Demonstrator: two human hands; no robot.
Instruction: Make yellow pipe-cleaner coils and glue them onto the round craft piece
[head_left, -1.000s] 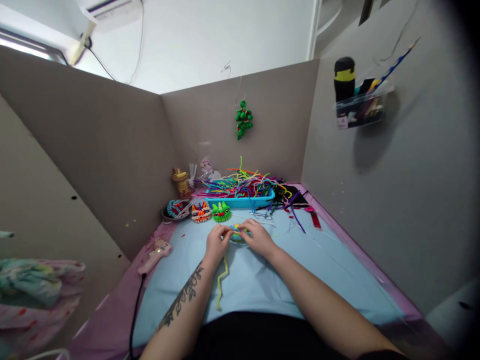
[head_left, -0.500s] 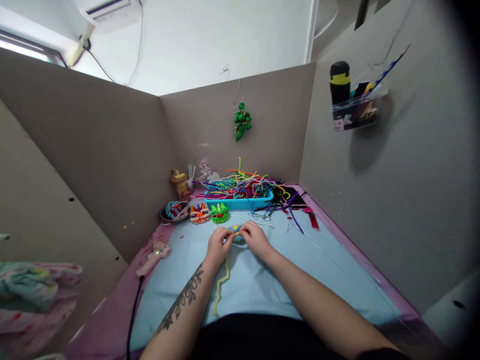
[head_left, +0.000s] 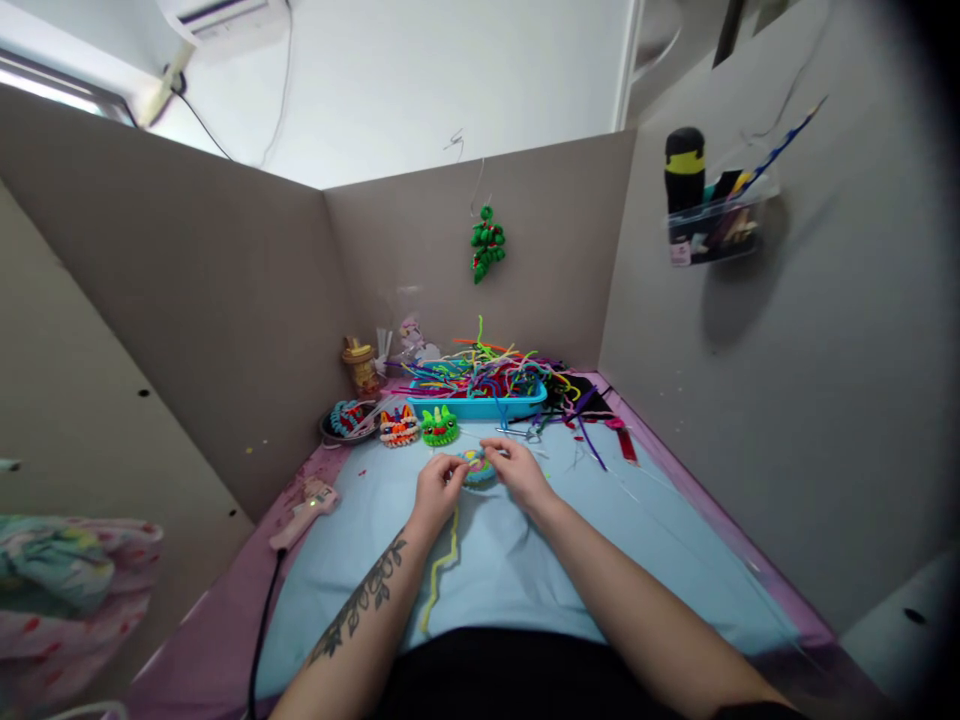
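Observation:
Between my hands is a small rounded blue pipe-cleaner piece (head_left: 480,472) with yellow and pink on its upper part. My left hand (head_left: 439,490) pinches its left side, fingers closed. From under that hand a kinked yellow pipe cleaner (head_left: 441,578) runs down the blue cloth toward me. On the other side, my right hand (head_left: 521,472) has thumb and fingers closed at the upper right edge of the piece; its exact grip is too small to make out. Just beyond lie a green pipe-cleaner animal head (head_left: 439,427) and an orange and white one (head_left: 398,428).
A blue tray (head_left: 480,408) heaped with coloured pipe cleaners stands at the back. Pliers (head_left: 517,433) lie before it. On the left are a dark bowl (head_left: 327,432) and a corded pink glue gun (head_left: 306,515). Grey partitions (head_left: 480,310) enclose the table.
My right hand has shifted slightly right, away from my left fingertips, and more of the piece's yellow and pink top shows. My left hand stays almost in place.

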